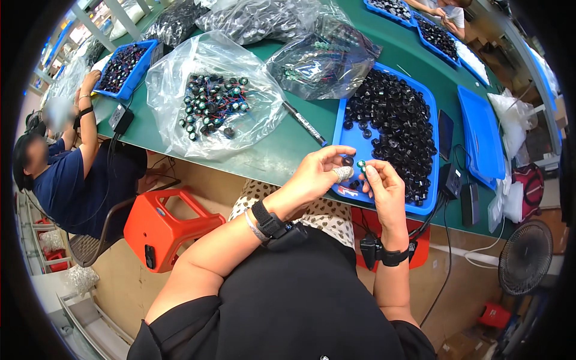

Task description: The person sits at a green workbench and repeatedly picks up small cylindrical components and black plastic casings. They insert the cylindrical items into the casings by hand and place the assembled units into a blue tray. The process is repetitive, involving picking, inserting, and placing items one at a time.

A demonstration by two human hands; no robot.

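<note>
My left hand (324,171) is closed around a small round black cap (347,161), held between thumb and fingers; a whitish wrap covers one fingertip. Close beside it, my right hand (384,180) pinches a small round part with a green face (361,164). The two parts are apart. Both hands are above the near left corner of a blue tray (433,108), which holds many loose black caps (399,123). To the left, an open clear plastic bag (165,90) holds a pile of green-faced round parts with red and blue wires (211,105).
A black marker (305,124) lies left of the tray. At its right are a phone (445,134) and stacked blue trays (480,135). More filled bags (258,21) lie behind. A co-worker (66,174) sits at left beside a red stool (168,228). A fan (525,257) stands at right.
</note>
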